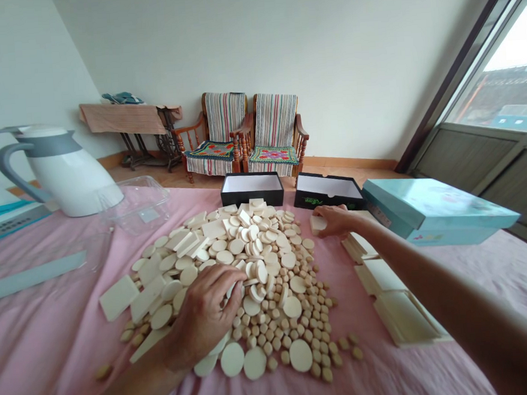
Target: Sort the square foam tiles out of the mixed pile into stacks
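Note:
A broad heap of pale wooden pieces covers the middle: round discs (pixel 300 355), small rounded cubes (pixel 269 346) and flat rectangular tiles (pixel 119 298). My left hand (pixel 208 306) rests at the heap's near left side, fingers curled and thumb drawn in. Something pale shows between thumb and fingers, but I cannot make out what. My right hand (pixel 335 221) reaches past the heap, fingers closed on a small pale wooden block (pixel 318 224) just above or on the cloth. Stacks of rectangular tiles (pixel 407 318) stand in a row beneath my right forearm.
Two black boxes with white insides, one (pixel 252 196) behind the heap and one (pixel 329 193) by my right hand. A light blue box (pixel 440 209) sits at right. Left are a white jug (pixel 70 172) and clear plastic containers (pixel 144 200). Pink cloth (pixel 343 372) lies underneath.

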The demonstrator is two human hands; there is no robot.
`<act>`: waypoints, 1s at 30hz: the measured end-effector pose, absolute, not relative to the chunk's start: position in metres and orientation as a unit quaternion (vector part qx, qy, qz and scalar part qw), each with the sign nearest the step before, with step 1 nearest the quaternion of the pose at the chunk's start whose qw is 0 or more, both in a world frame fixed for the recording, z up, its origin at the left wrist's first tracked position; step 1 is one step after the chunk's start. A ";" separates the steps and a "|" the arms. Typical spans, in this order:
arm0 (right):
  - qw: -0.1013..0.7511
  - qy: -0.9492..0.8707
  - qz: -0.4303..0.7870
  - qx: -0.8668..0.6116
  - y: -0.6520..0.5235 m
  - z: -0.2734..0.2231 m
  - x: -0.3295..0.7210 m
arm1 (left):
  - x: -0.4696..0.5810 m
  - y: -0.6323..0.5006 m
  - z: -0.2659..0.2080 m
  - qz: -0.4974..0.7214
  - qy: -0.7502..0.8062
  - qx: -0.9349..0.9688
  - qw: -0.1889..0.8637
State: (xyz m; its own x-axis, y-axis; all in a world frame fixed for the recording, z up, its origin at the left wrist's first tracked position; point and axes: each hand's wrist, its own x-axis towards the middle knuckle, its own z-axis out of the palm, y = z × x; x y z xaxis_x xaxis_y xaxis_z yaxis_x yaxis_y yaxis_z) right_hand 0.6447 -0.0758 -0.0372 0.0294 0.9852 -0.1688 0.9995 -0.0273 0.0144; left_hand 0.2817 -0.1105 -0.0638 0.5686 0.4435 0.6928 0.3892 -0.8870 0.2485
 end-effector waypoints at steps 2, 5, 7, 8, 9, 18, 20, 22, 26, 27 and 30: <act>0.063 0.692 -0.051 0.717 -0.076 -0.036 0.642 | 0.282 -0.110 -0.063 0.400 0.238 0.884 0.035; 0.043 0.685 -0.021 0.727 -0.079 -0.030 0.632 | 0.283 -0.111 -0.062 0.402 0.242 0.882 0.039; -0.019 0.687 0.021 0.726 -0.087 -0.024 0.620 | 0.282 -0.111 -0.061 0.403 0.244 0.881 0.042; -0.060 0.695 0.037 0.715 -0.094 -0.021 0.612 | 0.282 -0.112 -0.060 0.404 0.247 0.880 0.043; -0.102 0.709 0.047 0.696 -0.103 -0.019 0.603 | 0.282 -0.112 -0.060 0.406 0.251 0.878 0.043; -0.225 0.769 -0.032 0.598 -0.215 -0.042 0.534 | 0.280 -0.107 -0.062 0.424 0.278 0.862 0.018; -0.229 0.766 -0.033 0.600 -0.227 -0.047 0.532 | 0.280 -0.104 -0.060 0.421 0.290 0.860 0.004; -0.241 0.762 -0.015 0.600 -0.235 -0.049 0.532 | 0.280 -0.098 -0.053 0.405 0.307 0.861 -0.009; -0.272 0.753 0.002 0.599 -0.249 -0.048 0.534 | 0.276 -0.075 -0.032 0.362 0.341 0.867 -0.028; -0.277 0.754 -0.004 0.596 -0.253 -0.049 0.534 | 0.275 -0.067 -0.027 0.351 0.349 0.868 -0.032; -0.294 0.753 -0.019 0.589 -0.260 -0.055 0.536 | 0.274 -0.039 -0.015 0.284 0.398 0.872 -0.036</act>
